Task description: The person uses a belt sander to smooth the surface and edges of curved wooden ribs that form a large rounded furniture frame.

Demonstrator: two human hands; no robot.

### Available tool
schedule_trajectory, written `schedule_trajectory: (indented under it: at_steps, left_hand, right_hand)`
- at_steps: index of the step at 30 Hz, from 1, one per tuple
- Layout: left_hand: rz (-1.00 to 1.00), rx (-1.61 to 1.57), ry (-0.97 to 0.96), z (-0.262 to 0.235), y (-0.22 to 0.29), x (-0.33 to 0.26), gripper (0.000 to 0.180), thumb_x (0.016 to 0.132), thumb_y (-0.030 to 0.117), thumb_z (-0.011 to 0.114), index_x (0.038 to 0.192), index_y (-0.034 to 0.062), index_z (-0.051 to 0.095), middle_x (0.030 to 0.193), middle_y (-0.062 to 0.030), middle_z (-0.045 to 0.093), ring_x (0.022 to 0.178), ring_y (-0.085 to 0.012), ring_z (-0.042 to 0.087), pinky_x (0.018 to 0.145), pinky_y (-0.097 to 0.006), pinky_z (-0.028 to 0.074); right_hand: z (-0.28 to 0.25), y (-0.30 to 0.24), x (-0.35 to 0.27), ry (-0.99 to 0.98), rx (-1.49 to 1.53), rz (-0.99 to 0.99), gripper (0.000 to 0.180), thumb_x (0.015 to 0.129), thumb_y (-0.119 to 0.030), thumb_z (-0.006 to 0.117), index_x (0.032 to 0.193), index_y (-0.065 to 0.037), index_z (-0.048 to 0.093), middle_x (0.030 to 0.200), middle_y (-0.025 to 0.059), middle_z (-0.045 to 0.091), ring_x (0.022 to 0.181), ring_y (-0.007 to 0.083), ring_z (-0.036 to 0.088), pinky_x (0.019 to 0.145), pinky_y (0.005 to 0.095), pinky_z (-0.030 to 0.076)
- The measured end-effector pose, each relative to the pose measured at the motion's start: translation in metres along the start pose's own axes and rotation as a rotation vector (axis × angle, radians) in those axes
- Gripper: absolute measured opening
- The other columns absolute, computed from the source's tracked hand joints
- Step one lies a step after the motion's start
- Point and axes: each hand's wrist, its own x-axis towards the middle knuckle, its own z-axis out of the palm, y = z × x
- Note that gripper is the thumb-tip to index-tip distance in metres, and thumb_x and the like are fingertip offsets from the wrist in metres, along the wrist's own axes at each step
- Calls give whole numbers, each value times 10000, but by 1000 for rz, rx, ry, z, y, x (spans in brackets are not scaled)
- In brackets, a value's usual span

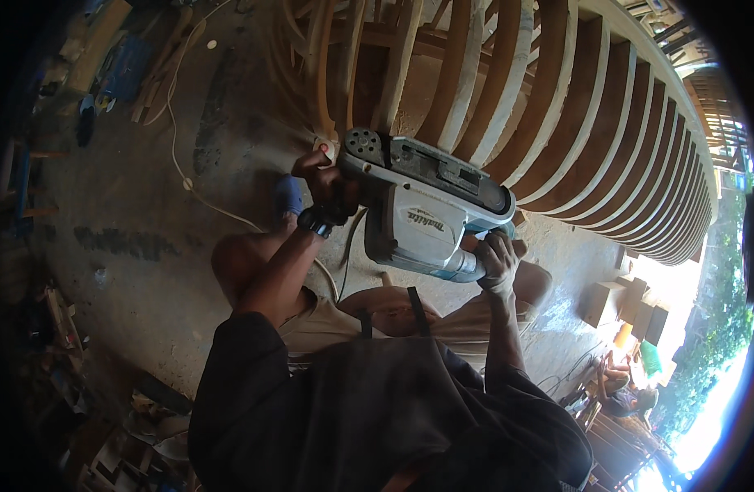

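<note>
A grey and teal belt sander [426, 213] is held tilted against the lower edge of a curved wooden frame [508, 90] with many ribs. My left hand [332, 182], with a dark watch on the wrist, is closed around the sander's left end, partly hidden in shadow. My right hand [498, 259] is wrapped around the handle at its right end. The sander's black belt side faces the ribs. Pale dust blurs the air beside the left hand, near a rib end [326, 146].
A pale cord [188, 184] runs across the concrete floor [147, 287] on the left. Timber pieces [159, 66] lie at the upper left. Wooden blocks [623, 303] stand at the right, with another person [627, 398] beyond. A low stool [389, 310] is between my legs.
</note>
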Motion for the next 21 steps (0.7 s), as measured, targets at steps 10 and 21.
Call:
schedule_trajectory:
  at_steps: [10,21]
  left_hand:
    - [-72,52,62,1,28,40,281,857,343,683,883,104,539,837,-70,540,833,-270,492,725,-418,403]
    - [-166,17,-128,-6,-1,-24,515,941,572,489,909,67,393,822,-110,427,743,-250,434,706,-387,358]
  right_hand:
    - [-37,-2,28,72,103,3,234,640,-129,739,840,-80,628,875,89,642,885,294,656,764,395,433]
    - [5,-11,-8,23,2,32,262,656,-132,721,908,-126,651,968,-10,652,988,185,641,824,385,315]
